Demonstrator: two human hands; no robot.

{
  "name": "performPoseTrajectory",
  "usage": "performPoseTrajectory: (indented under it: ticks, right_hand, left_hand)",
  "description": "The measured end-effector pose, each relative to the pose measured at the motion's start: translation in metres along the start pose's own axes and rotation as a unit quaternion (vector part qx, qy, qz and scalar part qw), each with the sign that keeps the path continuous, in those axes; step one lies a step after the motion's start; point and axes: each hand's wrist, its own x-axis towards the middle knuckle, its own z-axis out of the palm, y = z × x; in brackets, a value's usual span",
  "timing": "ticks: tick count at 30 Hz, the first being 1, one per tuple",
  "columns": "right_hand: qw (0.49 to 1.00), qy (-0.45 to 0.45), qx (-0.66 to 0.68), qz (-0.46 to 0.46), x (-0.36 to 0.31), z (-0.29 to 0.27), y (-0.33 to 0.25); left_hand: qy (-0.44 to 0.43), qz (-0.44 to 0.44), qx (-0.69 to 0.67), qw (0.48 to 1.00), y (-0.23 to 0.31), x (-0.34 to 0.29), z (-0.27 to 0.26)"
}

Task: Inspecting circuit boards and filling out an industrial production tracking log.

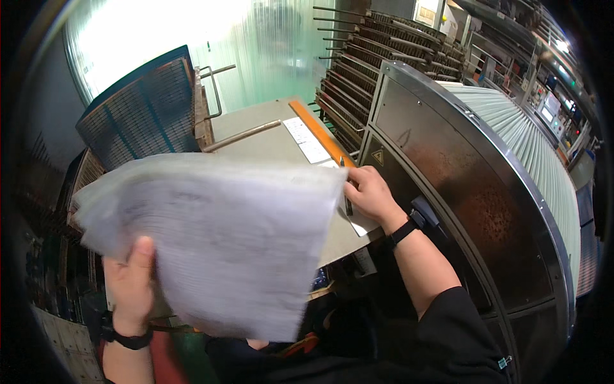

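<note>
A thick sheaf of white paper sheets [236, 243], smeared by motion, fills the middle of the view above a table. My left hand [131, 281] grips its left side, with the thumb on top and the other fingers hidden beneath. At the sheaf's upper right corner, my right hand [374, 198] is closed with the fingertips pinching the paper. A dark pen [348, 203] shows by those fingertips; I cannot tell whether the hand holds it or it lies on the table. Under the right wrist lies a white sheet [361, 223].
The pale table [249, 128] bears a metal rod [246, 136], an orange strip [316, 131] and a printed sheet [306, 139]. Blue mesh racks [144, 105] stand at left, stacked metal racks [358, 77] behind. A metal machine cabinet [460, 192] rises close on the right.
</note>
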Motion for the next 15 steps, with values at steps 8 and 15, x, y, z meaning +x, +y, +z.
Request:
performPoseTrajectory:
  ticks: [8,15]
  right_hand:
    - [0.999,0.018,0.03,-0.036,0.006,0.011,0.01]
    - [0.99,0.099,0.095,0.028,0.006,0.015,0.012]
  left_hand:
    - [-0.037,-0.243,-0.105,0.964,-0.091,0.002,0.091]
    - [-0.079,-0.119,0.095,0.985,-0.12,0.009,0.087]
